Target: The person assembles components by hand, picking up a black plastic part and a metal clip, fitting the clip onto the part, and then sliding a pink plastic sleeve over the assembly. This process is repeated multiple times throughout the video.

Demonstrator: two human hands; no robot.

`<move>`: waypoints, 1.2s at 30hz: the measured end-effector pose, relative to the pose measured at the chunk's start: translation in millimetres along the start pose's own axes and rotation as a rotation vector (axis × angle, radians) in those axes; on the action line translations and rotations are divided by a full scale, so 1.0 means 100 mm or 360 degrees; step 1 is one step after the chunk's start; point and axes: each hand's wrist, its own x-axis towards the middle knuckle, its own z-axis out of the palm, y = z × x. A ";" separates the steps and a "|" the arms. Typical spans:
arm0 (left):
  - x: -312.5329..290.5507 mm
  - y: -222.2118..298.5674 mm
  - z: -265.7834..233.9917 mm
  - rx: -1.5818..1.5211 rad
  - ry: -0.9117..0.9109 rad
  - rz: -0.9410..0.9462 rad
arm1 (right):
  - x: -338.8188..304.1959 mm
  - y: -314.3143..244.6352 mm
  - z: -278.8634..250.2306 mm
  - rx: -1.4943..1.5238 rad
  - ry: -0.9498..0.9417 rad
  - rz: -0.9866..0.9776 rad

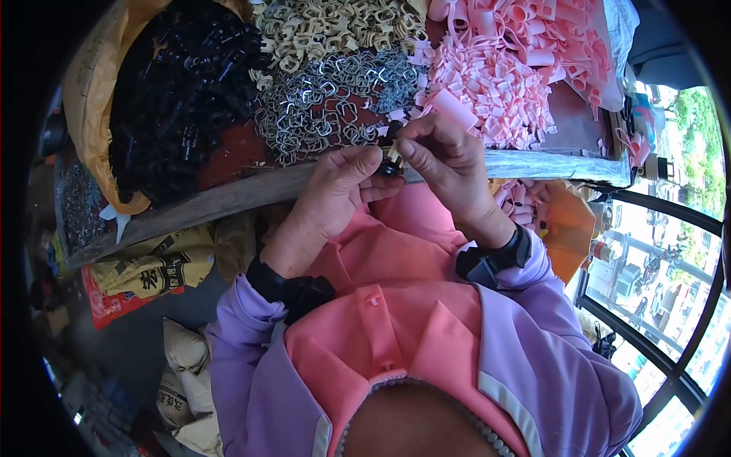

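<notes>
Just over the table's near edge, my left hand [335,186] is closed around a small black plastic part [390,167] with a rounded end. My right hand [453,164] pinches at the upper side of that part, thumb against forefinger. A small cream piece [394,152] shows between the fingertips, against the black part; how it sits there is too small to tell. Behind the hands lies a heap of bent metal wire rings [320,107]. A pink cylinder [454,109] lies just beyond my right fingers.
An open sack of black plastic parts [186,107] lies at the left. Cream plastic pieces [339,34] fill the far middle; small pink pieces [491,91] and larger pink parts [541,34] lie at the right. Below the wooden table edge [244,192] is a yellow-red bag [152,270].
</notes>
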 end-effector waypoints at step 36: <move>-0.33 0.10 -0.14 0.0191 0.0054 0.0043 | -0.23 0.15 -0.02 -0.0190 0.0043 0.0080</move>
